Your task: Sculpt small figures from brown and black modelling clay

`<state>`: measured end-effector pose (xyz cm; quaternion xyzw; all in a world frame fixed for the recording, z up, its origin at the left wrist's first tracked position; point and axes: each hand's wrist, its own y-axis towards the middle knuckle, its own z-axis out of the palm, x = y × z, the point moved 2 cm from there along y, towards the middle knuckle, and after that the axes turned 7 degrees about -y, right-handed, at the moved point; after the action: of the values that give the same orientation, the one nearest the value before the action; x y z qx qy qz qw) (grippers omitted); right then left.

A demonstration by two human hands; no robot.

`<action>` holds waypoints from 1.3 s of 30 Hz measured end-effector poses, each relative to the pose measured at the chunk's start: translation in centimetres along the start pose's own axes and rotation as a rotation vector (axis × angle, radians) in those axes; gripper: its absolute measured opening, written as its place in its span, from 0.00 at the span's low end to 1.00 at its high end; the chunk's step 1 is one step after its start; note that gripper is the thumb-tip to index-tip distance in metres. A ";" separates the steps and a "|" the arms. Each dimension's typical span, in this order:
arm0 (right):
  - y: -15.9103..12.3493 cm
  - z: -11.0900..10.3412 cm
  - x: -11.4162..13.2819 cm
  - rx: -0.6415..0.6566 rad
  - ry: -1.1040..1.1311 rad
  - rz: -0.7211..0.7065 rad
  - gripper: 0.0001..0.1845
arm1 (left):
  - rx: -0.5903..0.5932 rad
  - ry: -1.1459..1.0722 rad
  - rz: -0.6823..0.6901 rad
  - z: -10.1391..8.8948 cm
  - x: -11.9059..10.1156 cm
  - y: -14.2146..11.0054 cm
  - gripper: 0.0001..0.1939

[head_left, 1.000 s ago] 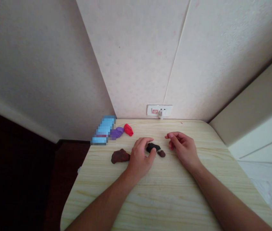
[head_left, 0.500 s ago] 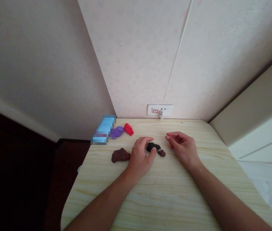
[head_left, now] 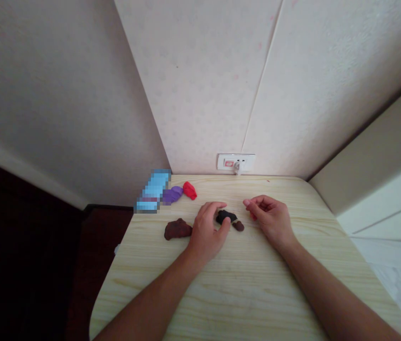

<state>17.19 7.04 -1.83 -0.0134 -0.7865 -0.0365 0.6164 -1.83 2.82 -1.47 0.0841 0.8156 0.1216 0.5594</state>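
Observation:
My left hand (head_left: 208,232) lies on the table with fingers curved and apart, cupped around a black lump of modelling clay (head_left: 224,216). Its thumb tip overlaps the near side of the black lump, while a gap shows below the forefinger. Touching or nearly touching that lump on the right is a small brown clay piece (head_left: 238,226). A larger dark brown clay lump (head_left: 178,229) sits left of this hand, partly behind it. To the right, my right hand (head_left: 269,218) is closed in a pinch; a bit of red clay (head_left: 253,217) shows beneath its fingers.
Red clay (head_left: 190,190) and purple clay (head_left: 173,194) lie at the back left, beside a blurred-out light blue object (head_left: 153,191) at the corner. The wooden table (head_left: 243,293) meets the wall, where a socket (head_left: 236,162) has a plug in it. A pale cabinet stands right.
The fingers of my right hand have shifted slightly in their pinch, the thumb tip moving a little. My left hand and the clay lumps have stayed in place.

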 end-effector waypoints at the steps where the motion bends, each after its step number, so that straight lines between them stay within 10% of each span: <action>1: 0.0 0.0 0.0 0.008 -0.013 -0.001 0.24 | -0.001 0.003 0.002 0.0 0.0 0.0 0.16; 39: -0.2 0.1 0.2 -0.006 0.009 -0.010 0.26 | 0.008 -0.042 -0.005 -0.2 -0.3 -0.1 0.11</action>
<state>17.06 6.87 -1.64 -0.0111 -0.7835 -0.0419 0.6198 -1.91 2.62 -1.13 0.0869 0.8044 0.1150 0.5763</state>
